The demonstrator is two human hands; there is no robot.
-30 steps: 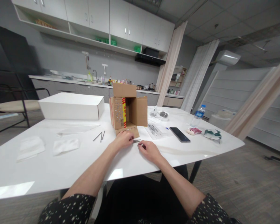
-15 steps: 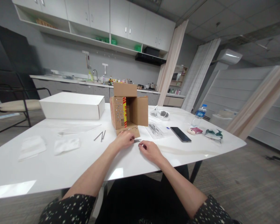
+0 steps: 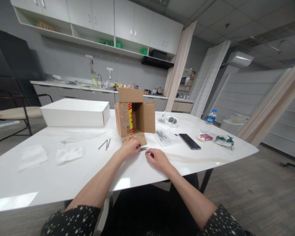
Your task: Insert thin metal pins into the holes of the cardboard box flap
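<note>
My left hand [image 3: 130,147] is closed at the lower flap of an open cardboard box [image 3: 124,118]. Slim grey metal pieces [image 3: 144,148] stick out from its fingertips toward the right; their kind is too small to make out. My right hand [image 3: 158,158] rests on the table just to the right, thumb and fingers pinched together. Whatever its fingertips hold, if anything, is hidden. The box lies on its side with its opening toward me and its flaps spread. Small round metallic spots dot its left panel. Several long nails [image 3: 106,144] lie left of my left hand.
On the white table [image 3: 88,177] stand a long white box [image 3: 74,113] and a water bottle [image 3: 209,121]. A clear bag of metal pieces [image 3: 164,137], a phone [image 3: 189,141], a pink packet [image 3: 205,137] and a green-and-white wrapper [image 3: 224,141] lie right; white cloths [image 3: 70,154] lie left.
The view has shifted very slightly. Both hands stay in nearly the same place and pose, and the things on the table have not moved.
</note>
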